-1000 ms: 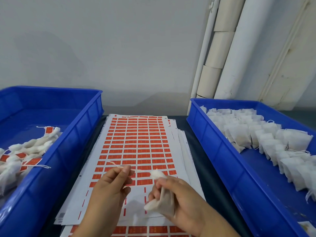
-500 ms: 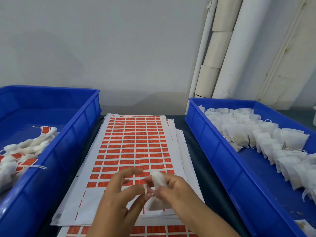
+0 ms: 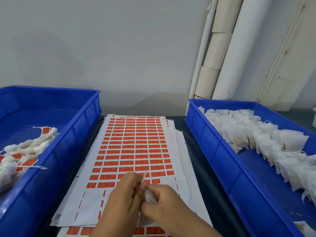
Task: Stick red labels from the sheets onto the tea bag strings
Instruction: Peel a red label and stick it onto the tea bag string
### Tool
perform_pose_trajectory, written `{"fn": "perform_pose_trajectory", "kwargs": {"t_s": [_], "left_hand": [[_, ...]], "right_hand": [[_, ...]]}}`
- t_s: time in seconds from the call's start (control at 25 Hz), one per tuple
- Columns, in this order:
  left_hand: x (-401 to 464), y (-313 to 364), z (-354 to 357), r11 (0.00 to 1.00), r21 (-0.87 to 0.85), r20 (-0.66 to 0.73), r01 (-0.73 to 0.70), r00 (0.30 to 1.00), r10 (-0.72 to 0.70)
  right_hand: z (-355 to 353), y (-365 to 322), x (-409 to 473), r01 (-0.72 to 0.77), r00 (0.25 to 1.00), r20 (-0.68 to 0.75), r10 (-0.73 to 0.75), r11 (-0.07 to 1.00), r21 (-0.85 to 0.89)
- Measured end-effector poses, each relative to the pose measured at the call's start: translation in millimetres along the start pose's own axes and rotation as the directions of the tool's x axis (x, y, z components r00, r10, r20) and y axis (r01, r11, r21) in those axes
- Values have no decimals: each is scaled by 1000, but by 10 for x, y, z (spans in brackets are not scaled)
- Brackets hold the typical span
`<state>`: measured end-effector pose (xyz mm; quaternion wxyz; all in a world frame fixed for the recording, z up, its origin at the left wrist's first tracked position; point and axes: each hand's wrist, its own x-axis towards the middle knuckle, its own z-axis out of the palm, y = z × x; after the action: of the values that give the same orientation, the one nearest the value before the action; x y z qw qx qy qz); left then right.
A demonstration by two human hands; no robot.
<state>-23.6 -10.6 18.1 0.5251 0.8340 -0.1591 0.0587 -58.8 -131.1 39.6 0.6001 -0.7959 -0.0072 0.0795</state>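
1. Bins first: the right blue bin (image 3: 239, 177) holds a row of unlabelled tea bags (image 3: 261, 141), well apart from the hands; the left blue bin (image 3: 56, 159) holds finished bags carrying red labels (image 3: 29, 162), their loose strings trailing where they could tangle with whatever gets dropped in next

2. Label sheets (image 3: 136, 144) lie stacked on the dark surface (image 3: 205, 177) between the bins. The top sheet's near rows are already stripped bare, so the next label sits farther up, under and just beyond the hands. The stack is fanned and unweighted; I judge that peeling with one hand could lift or skew the top sheet

3. Left hand (image 3: 124, 197) has its fingers curled, and the fingertips appear to pinch the string beside the bag, though the exact contact is hidden

4. Right hand (image 3: 164, 200) curls round the held tea bag (image 3: 150, 198), which is bunched between both hands just above the sheet. Squeezing too hard risks tearing the thin paper or spilling tea

5. String end (image 3: 144, 177) pokes up as a short stub above the fingers. It is thin and limp, so it may slip from the pinch, or meet the label crooked and leave adhesive exposed
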Motion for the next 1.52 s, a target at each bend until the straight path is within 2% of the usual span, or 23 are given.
{"fn": "perform_pose_trajectory", "kwargs": {"t_s": [0.12,0.24,0.32,0.4,0.44,0.48,0.52,0.56,0.6,0.68,0.8,0.88,0.92,0.96,1.0,1.12,1.16,1.24,1.28,1.32,1.36,1.52], "left_hand": [[31,-20,18,982,-130,-6,134,991,-136],[66,-7,30,924,-255,-5,287,955,-298],[80,3,50,866,-335,18,370,922,-387],[94,24,64,802,-426,32,419,893,-449],[104,30,71,789,-445,20,423,886,-463],[110,42,73,799,-436,-5,414,887,-462],[119,53,80,823,-407,-33,398,893,-448],[122,58,90,846,-369,-55,384,900,-432],[125,60,104,861,-340,-67,378,904,-423],[131,44,116,858,-330,-58,393,899,-434],[170,41,102,788,-395,40,472,866,-499],[205,49,47,624,-560,173,545,814,-554],[219,23,14,538,-631,241,559,800,-550],[224,2,-18,479,-678,293,558,802,-520],[220,-23,-39,475,-688,316,549,816,-484],[184,-78,-22,589,-623,257,515,846,-467],[177,-89,7,648,-579,202,495,857,-474],[156,-83,61,809,-406,84,425,899,-429],[138,-62,73,881,-294,42,371,926,-376],[113,-61,78,929,-194,22,316,948,-318],[88,-67,79,957,-109,21,268,963,-267],[47,-74,51,990,31,114,134,984,-137]], "right_hand": [[49,60,9,20,996,-86,-21,1000,-15],[93,87,7,1,959,-285,-13,999,-42],[100,107,20,19,937,-347,-47,996,-86],[141,114,-1,70,922,-352,-160,965,-253],[168,99,-14,117,903,-341,-260,914,-388],[176,113,-11,178,852,-333,-405,821,-542],[165,158,-1,231,769,-334,-545,723,-651],[163,192,3,263,682,-335,-650,646,-717],[167,214,5,276,647,-321,-691,605,-747],[161,222,2,278,669,-273,-691,574,-770],[132,175,-3,168,801,-259,-540,618,-768],[127,152,41,24,857,-362,-366,731,-682],[112,175,61,-61,883,-417,-218,825,-561],[93,186,86,-143,905,-421,-59,890,-432],[70,198,109,-183,908,-417,35,930,-319],[-2,190,118,-256,905,-328,271,963,88],[-21,178,108,-292,903,-236,358,917,272],[-45,148,71,-332,895,-35,446,715,615],[-53,140,60,-341,889,32,458,614,712],[-51,144,52,-344,885,60,461,563,752],[-46,159,46,-348,883,62,465,560,752],[-61,212,57,-302,888,-54,457,668,681]]}}
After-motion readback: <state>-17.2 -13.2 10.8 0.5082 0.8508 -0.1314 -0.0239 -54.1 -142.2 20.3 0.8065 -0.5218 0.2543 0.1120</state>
